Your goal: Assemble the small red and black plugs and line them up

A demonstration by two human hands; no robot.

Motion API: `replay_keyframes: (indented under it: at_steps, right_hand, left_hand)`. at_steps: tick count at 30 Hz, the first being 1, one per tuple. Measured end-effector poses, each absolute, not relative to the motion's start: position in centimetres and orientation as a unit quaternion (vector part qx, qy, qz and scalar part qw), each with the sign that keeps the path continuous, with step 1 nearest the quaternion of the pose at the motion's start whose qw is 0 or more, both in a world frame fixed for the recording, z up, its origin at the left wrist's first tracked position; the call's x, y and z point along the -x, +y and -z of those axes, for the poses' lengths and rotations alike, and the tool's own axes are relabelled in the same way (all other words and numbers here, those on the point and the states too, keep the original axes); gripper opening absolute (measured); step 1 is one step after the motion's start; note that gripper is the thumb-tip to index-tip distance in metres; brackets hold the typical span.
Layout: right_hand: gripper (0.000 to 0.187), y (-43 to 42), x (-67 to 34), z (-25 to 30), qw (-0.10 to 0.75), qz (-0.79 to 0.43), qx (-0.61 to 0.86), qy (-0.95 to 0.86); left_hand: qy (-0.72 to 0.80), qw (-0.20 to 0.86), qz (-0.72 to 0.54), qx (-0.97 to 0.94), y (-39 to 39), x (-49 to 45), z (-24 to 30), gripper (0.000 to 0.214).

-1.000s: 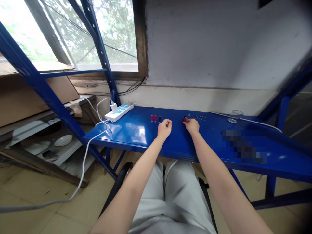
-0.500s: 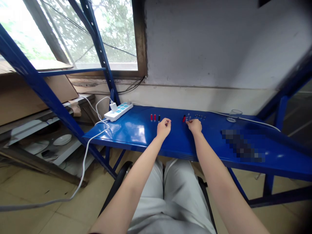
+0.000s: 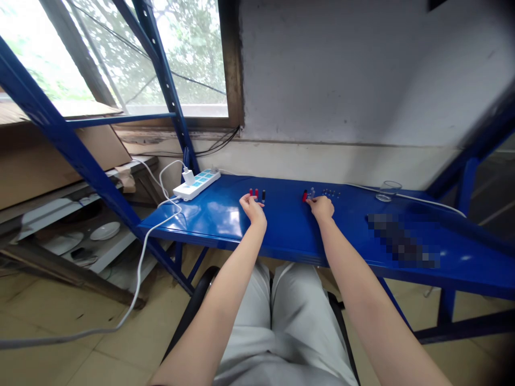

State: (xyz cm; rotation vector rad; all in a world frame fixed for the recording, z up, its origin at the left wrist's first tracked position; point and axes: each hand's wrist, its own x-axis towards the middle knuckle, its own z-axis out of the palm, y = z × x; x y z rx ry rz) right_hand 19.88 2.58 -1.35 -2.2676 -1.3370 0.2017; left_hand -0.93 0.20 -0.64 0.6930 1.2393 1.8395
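My left hand [image 3: 253,209] is over the left part of the blue tabletop, fingers spread, partly covering two small red-topped tubes [image 3: 254,192]. A small black-topped tube [image 3: 264,195] stands just right of its fingers. My right hand [image 3: 322,207] rests at the tabletop with thumb and fingers pinched together; what lies between them is too small to make out. A small red piece with a dark top [image 3: 304,196] sits just left of those fingertips. Beyond the fingertips are tiny clear pieces [image 3: 313,191].
Several tiny beads [image 3: 330,193] lie in rows right of the clear pieces. A clear glass [image 3: 387,191] stands farther right, near a pixelated dark object [image 3: 402,241]. A white power strip [image 3: 197,184] with a plug sits at the left end of the blue table [image 3: 289,236].
My left hand has moved left from beside the black-topped tube to the red-topped tubes, and its fingers have spread. My right hand has stayed almost in place.
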Motion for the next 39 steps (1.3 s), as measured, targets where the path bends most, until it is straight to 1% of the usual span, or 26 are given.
replay_keyframes:
  at_steps: [4, 7, 9, 12, 14, 16, 20, 23, 29, 34, 39]
  right_hand:
    - [0.028, 2.5, -19.8, 1.2, 0.245, -0.08, 0.831, -0.493]
    - [0.031, 2.1, -19.7, 0.8, 0.227, -0.09, 0.832, -0.499]
    - [0.034, 1.6, -19.5, 0.4, 0.204, -0.095, 0.836, -0.501]
    - [0.036, 0.5, -19.1, -0.1, 0.174, -0.087, 0.837, -0.511]
    - [0.034, -0.3, -18.7, -0.3, 0.182, -0.059, 0.833, -0.519]
    - [0.03, -1.1, -18.1, -0.3, 0.216, -0.022, 0.824, -0.524]
    - [0.024, -2.3, -17.1, -0.3, 0.304, 0.025, 0.765, -0.567]
    - [0.023, -2.7, -16.4, -0.2, 0.342, 0.045, 0.71, -0.614]
    - [0.029, -3.2, -15.8, -0.2, 0.371, 0.065, 0.633, -0.676]
    - [0.029, -3.3, -15.7, -0.1, 0.377, 0.071, 0.61, -0.693]
    - [0.029, -3.2, -15.7, 0.1, 0.374, 0.068, 0.606, -0.699]
  left_hand:
    - [0.494, 0.399, -0.726, -0.264, 0.4, 1.1, 0.8, 0.022]
    - [0.517, 0.356, -0.703, -0.335, 0.3, 0.9, 0.9, 0.027]
    - [0.536, 0.273, -0.671, -0.432, -0.1, 0.6, 1.0, 0.033]
    - [0.554, 0.118, -0.577, -0.589, -0.9, 0.0, 1.1, 0.048]
    - [0.561, 0.051, -0.511, -0.649, -1.3, -0.5, 1.1, 0.058]
    - [0.572, 0.017, -0.461, -0.678, -1.4, -0.8, 1.2, 0.066]
    - [0.58, -0.008, -0.398, -0.71, -0.6, -1.2, 1.2, 0.071]
    - [0.587, -0.011, -0.374, -0.718, -0.1, -1.4, 1.4, 0.071]
    - [0.607, -0.027, -0.339, -0.718, 0.0, -1.6, 1.4, 0.068]
    - [0.618, -0.02, -0.314, -0.72, 0.0, -1.3, 1.2, 0.065]
    - [0.599, 0.0, -0.336, -0.727, 0.3, -0.9, 1.1, 0.059]
